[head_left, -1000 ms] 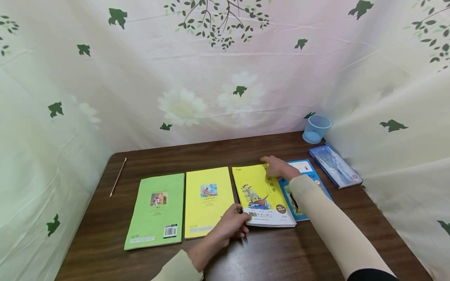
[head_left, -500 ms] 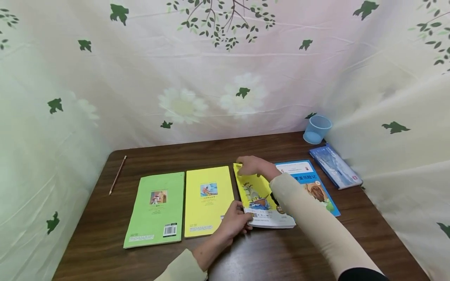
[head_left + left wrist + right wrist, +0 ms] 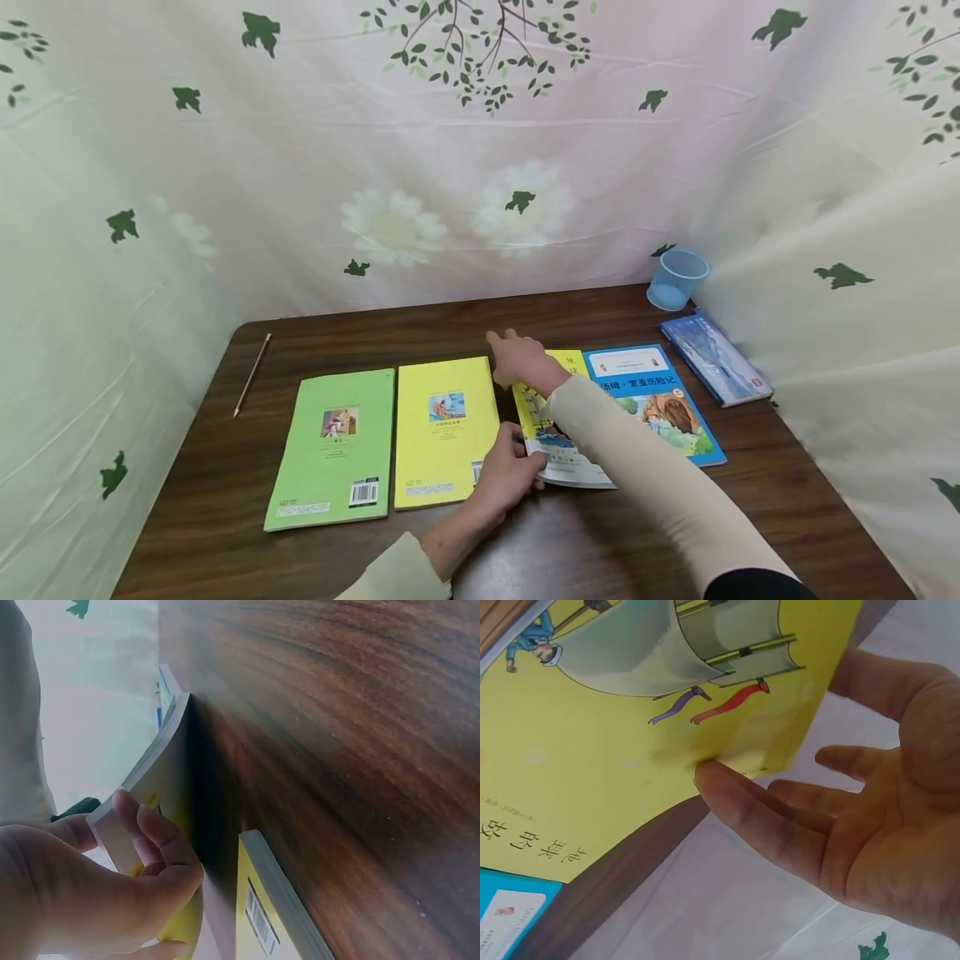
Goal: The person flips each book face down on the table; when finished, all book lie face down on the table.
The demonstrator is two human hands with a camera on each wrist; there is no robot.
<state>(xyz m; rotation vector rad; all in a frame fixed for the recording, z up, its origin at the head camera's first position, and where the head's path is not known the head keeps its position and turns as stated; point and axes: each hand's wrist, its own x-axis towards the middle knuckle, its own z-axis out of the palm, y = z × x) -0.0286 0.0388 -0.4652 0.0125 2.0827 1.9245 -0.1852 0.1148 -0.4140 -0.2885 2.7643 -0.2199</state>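
A yellow book with a sailing ship on its cover [image 3: 742, 727] lies right of centre, its left side raised and bowed off the table. My left hand [image 3: 506, 471] pinches its near left corner; in the left wrist view, the thumb is on one side and curled fingers [image 3: 169, 840] on the other. At the far left corner is my right hand [image 3: 521, 360], fingers spread and fairly straight. In the right wrist view, one fingertip [image 3: 711, 774] overlaps the cover, while another digit passes behind the book's edge. The right forearm hides much of the cover in the head view.
A yellow book [image 3: 442, 454] and a green book [image 3: 315, 458] lie face down to the left. A blue book [image 3: 637, 383] adjoins on the right, beyond it a blue-white book [image 3: 716, 358] and a blue cup [image 3: 677, 283]. A pencil [image 3: 252, 375] lies far left. Patterned cloth [image 3: 420, 167] hangs behind.
My right hand has moved left along the ship book's far edge to its far left corner. The book's left side has risen slightly. My left hand has kept its grip, shifting slightly right.
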